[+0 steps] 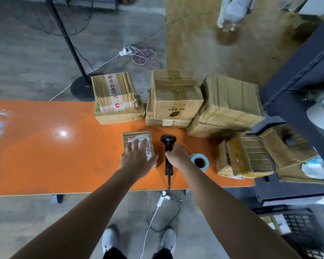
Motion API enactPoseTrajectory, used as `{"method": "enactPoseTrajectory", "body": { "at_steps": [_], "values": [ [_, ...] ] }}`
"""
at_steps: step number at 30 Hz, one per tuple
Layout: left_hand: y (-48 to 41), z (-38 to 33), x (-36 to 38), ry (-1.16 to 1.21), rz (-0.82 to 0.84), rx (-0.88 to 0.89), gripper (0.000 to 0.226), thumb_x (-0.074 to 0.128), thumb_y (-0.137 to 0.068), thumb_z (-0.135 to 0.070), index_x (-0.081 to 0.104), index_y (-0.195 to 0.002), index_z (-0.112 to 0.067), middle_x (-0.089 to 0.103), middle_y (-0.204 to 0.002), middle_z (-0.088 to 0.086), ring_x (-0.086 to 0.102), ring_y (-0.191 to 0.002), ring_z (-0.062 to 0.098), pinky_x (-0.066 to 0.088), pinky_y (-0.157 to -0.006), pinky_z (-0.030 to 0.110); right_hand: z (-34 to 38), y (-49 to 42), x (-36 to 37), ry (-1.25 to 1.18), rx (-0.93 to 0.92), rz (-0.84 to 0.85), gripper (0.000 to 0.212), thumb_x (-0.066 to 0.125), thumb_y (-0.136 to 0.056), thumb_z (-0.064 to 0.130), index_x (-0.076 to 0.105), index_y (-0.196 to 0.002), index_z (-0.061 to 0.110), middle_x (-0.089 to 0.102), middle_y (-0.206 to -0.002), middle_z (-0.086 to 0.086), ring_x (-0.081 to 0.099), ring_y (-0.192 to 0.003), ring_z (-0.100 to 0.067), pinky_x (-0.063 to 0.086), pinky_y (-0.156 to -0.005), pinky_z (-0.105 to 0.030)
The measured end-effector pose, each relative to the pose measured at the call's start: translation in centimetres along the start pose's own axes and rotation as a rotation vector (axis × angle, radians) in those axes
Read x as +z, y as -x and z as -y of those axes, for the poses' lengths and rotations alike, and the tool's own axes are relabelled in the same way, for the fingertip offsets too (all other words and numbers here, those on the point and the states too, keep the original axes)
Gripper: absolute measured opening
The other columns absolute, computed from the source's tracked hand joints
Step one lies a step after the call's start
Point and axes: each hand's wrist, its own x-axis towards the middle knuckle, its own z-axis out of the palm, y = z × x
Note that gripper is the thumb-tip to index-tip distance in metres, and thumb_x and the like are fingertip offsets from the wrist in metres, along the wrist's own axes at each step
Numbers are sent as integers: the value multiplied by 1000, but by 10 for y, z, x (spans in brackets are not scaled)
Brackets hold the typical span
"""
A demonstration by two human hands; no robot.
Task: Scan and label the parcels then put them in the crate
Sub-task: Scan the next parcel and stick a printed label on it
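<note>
Head view: the left hand [137, 159] lies flat, fingers straight and spread, on the small parcel [135, 136], hiding its near half; only the label's far strip and barcode show past the fingertips. The right hand [177, 156] grips the scanner [168, 141] handle. Wide orange table [45, 156] stretches left of the spread fingers to the frame edge. The crate [303, 234] is cut off, lower right

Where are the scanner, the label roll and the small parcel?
scanner [168, 140]: head view, on its black head.
label roll [199, 156]: head view, on its pale ring.
small parcel [138, 136]: head view, on its white label.
</note>
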Motion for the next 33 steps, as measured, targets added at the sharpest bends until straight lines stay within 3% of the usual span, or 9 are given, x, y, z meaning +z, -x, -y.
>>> {"method": "enactPoseTrajectory", "body": {
  "at_steps": [6,11,15,18,22,25,27,30,33],
  "values": [
    [-1,-17,0,-5,-4,86,73,39,-95,-57,16,-152,-17,21,-157,11,17,-144,33,31,-109,50,-18,24,-25,307,-60,-274,44,51,-99,28,41,-139,15,50,-135,-12,48,-125,-29,45,-93,-40],
    [2,-25,4,37,-3,107,70,41,-95,-55,22,-150,-16,28,-153,10,23,-141,32,32,-107,48,-44,30,-26,508,81,-289,48,56,-94,48,41,-129,18,56,-126,-10,55,-117,-28,50,-87,-40],
    [10,-25,6,61,13,119,67,43,-96,-51,24,-149,-16,30,-151,10,26,-139,31,34,-106,47,-53,27,-20,513,61,-337,36,60,-94,34,43,-122,19,66,-111,-7,63,-106,-27,50,-83,-35],
    [16,-23,6,95,50,144,66,45,-97,-48,23,-150,-14,30,-151,12,24,-140,33,34,-106,47,-58,28,-26,445,47,-367,32,56,-95,18,44,-124,20,68,-97,-3,66,-97,-26,48,-82,-33],
    [20,-24,-3,186,87,144,64,46,-98,-40,24,-150,-12,32,-150,14,29,-137,33,35,-106,44,-58,37,-39,250,4,-372,41,56,-96,22,43,-135,21,66,-116,-7,63,-107,-28,44,-80,-31],
    [21,-30,-16,377,117,109,58,48,-98,-31,29,-148,-10,45,-140,9,55,-98,15,49,-79,26,-49,49,-52,-31,-81,-363,47,62,-92,21,47,-137,21,65,-120,-5,62,-106,-25,46,-78,-29],
    [21,-35,-26,516,113,80,51,51,-97,-26,38,-142,-7,56,-124,4,52,-80,8,45,-74,24,-41,60,-62,-165,-167,-312,51,65,-89,18,48,-138,21,66,-119,-1,62,-100,-16,46,-70,-23],
    [20,-39,-41,690,93,31,52,57,-95,-28,41,-141,-11,55,-132,7,53,-90,12,42,-72,24,-29,76,-73,-320,-268,-221,58,70,-86,11,47,-139,20,65,-111,2,60,-89,-3,43,-59,-9],
    [19,-40,-55,841,62,17,51,69,-86,-25,52,-133,-16,65,-115,4,62,-93,18,51,-76,31,-17,88,-78,-404,-357,-153,63,72,-84,6,46,-139,22,66,-109,-1,63,-96,-4,52,-72,-12]
  ]
}}
